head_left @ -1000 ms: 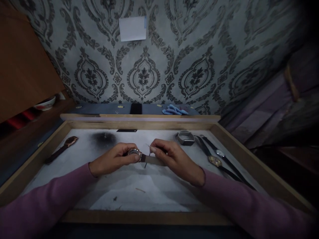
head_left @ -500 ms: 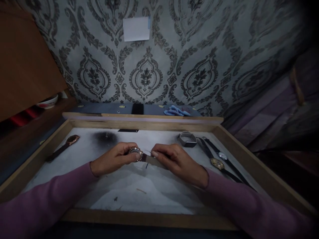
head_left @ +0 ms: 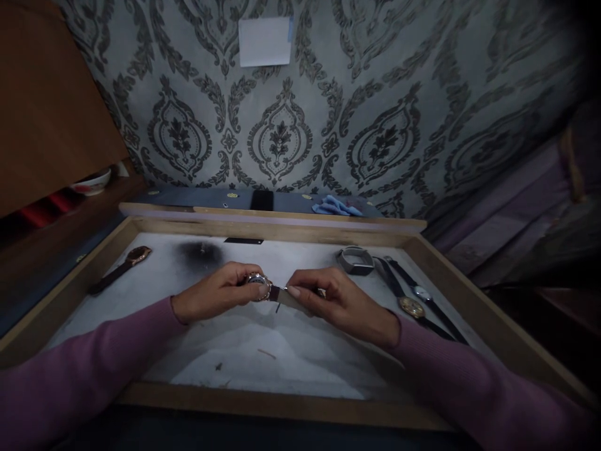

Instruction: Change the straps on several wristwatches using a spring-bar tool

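Note:
My left hand (head_left: pixel 213 293) is closed round the case of a wristwatch (head_left: pixel 256 280), its thumb lying on the face. From the case a strap (head_left: pixel 276 294), dark brown near the lugs and greyish further along, runs to the right. My right hand (head_left: pixel 345 305) pinches that strap between thumb and bent forefinger. A thin, shiny bit shows at the right fingertips, too small to make out. Both hands are over a shallow wooden tray (head_left: pixel 282 401) with a white bottom. The far end of the strap is hidden behind my right fingers.
A brown-strapped watch (head_left: pixel 121 269) lies at the tray's left. On the right are a grey-banded watch (head_left: pixel 355 260), a gold-faced watch (head_left: pixel 412 307) and a silver-faced watch (head_left: pixel 422 293). Behind the rim are a blue cloth (head_left: pixel 335 205) and a black flat object (head_left: pixel 261 200).
The view has tilted and shifted slightly. Both hands keep their hold on the watch and its strap. The thin shiny bit at the right fingertips sticks out less than before.

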### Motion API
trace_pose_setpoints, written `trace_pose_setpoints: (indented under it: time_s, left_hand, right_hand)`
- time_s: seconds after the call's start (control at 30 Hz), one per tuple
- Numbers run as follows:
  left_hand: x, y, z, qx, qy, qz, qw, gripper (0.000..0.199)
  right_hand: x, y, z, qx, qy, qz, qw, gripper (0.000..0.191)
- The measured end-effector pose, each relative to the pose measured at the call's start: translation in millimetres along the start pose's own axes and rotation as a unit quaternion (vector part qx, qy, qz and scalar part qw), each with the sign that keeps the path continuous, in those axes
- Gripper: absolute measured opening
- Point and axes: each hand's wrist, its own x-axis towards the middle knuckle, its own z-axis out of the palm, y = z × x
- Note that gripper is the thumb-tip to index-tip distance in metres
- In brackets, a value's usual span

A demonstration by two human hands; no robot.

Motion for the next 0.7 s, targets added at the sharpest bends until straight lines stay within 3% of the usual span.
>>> trace_pose_setpoints:
  time_s: [0.23, 0.7]
  left_hand:
    - [-0.8, 1.3, -0.7, 0.004, -0.007, -0.007, 1.000, 0.024]
    - [0.9, -0.2, 0.2, 0.003, -0.015, 0.007, 1.000, 0.023]
  right_hand:
    - [-0.8, 1.5, 0.2, 0.018, -0.013, 0.036, 0.999, 0.033]
    - [0.3, 2.7, 1.7, 0.020, -0.019, 0.032, 0.999, 0.032]
